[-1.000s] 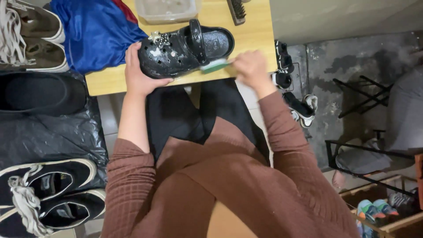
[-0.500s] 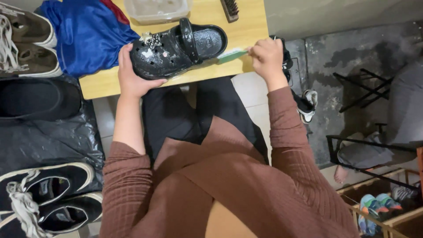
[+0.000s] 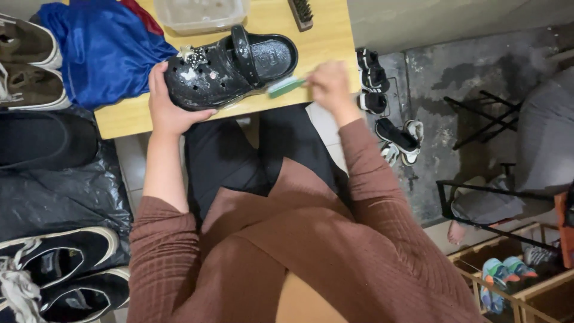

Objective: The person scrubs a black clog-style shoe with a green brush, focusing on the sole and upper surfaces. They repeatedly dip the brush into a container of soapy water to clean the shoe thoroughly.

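Fingers of the left hand point(image 3: 170, 101) wrap a shiny, holey black clog point(image 3: 230, 66); the right hand point(image 3: 327, 84) grips a green brush point(image 3: 286, 87) touching it.

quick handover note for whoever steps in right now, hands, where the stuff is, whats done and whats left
Left hand: grips the toe of the wet black perforated rubber clog, steadying it on the light wooden table.
Right hand: holds a small green-handled brush against the clog's side.
Nearby: clear plastic tub, dark bristle brush, blue cloth.
Done: clog looks wet and soapy.
Left: probably more scrubbing, rinse.
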